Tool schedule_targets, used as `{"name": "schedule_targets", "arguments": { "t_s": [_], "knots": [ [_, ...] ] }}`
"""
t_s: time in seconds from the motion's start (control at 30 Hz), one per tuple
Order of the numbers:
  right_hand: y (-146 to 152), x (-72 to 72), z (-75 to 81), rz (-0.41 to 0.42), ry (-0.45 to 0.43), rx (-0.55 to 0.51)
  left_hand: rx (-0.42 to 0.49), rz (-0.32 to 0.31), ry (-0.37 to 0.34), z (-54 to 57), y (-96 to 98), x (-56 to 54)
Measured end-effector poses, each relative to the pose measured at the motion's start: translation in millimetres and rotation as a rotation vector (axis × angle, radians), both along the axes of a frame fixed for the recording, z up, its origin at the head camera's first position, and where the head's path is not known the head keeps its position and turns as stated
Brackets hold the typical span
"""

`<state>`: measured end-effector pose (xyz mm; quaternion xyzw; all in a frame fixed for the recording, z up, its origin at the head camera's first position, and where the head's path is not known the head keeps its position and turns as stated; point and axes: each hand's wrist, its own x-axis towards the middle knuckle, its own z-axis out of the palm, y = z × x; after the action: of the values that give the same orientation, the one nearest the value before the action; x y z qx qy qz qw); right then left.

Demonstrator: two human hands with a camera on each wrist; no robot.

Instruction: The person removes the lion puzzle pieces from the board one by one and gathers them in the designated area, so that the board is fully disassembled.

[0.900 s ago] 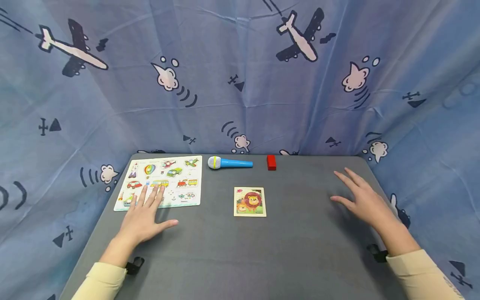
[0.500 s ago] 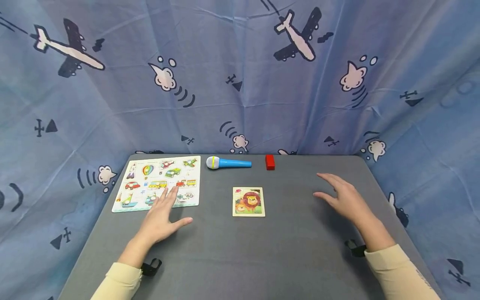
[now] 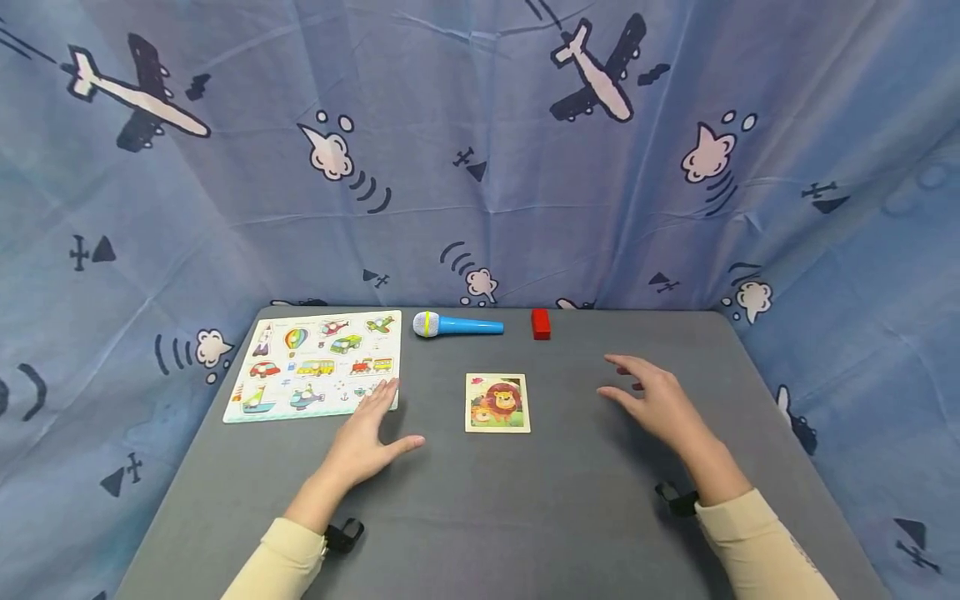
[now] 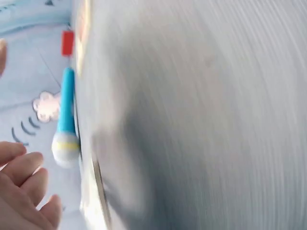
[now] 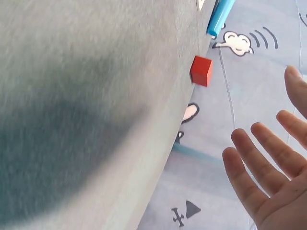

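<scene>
In the head view a small square lion picture puzzle (image 3: 498,403) lies flat near the middle of the grey table. To its left hovers my left hand (image 3: 362,442), fingers spread and holding nothing, over the near right corner of a white vehicle picture board (image 3: 300,392). My right hand (image 3: 660,408) hangs above the table to the right of the lion puzzle, thumb apart from the fingers and nothing between them. Both hands are apart from the puzzle. The right wrist view shows the right hand's fingers (image 5: 261,167) extended.
A blue toy microphone (image 3: 459,325) with a white head lies at the back of the table (image 3: 480,517). Beside it stands a red block (image 3: 541,324). A blue curtain (image 3: 420,167) printed with planes hangs behind and at the sides.
Both hands have moved inward toward the lion puzzle, the left one to the right and the right one to the left. The objects on the table have stayed put.
</scene>
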<state>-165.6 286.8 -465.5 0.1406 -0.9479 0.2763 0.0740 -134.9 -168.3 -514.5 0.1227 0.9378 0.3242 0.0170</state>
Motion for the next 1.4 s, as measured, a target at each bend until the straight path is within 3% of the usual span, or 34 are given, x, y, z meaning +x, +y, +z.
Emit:
{"name": "schedule_targets", "arguments": {
  "t_s": [0.17, 0.43, 0.7, 1.0, 1.2, 1.4],
  "knots": [
    [-6, 1.7, -5.1, 0.006, -0.044, -0.022, 0.105, -0.040, -0.077, -2.1, 24.9, -1.0],
    [-35, -4.9, -7.8, 0.050, -0.070, -0.080, 0.047, -0.043, -0.022, -11.9, 44.1, -3.0],
    [-62, -7.3, -14.7, 0.063, -0.086, -0.112, 0.102, -0.092, -0.068, -16.0, 63.2, -15.3],
    [-101, -14.5, -20.7, 0.071, -0.170, -0.116, 0.001, -0.112, -0.073, -24.5, 81.9, -24.0],
    [-123, -23.3, -24.9, 0.105, -0.215, -0.146, -0.013, -0.122, -0.083, -31.2, 87.4, -27.3],
    [-138, -33.7, -33.1, 0.111, -0.251, -0.167, -0.040, -0.110, -0.078, -30.8, 90.7, -31.3]
  ]
}}
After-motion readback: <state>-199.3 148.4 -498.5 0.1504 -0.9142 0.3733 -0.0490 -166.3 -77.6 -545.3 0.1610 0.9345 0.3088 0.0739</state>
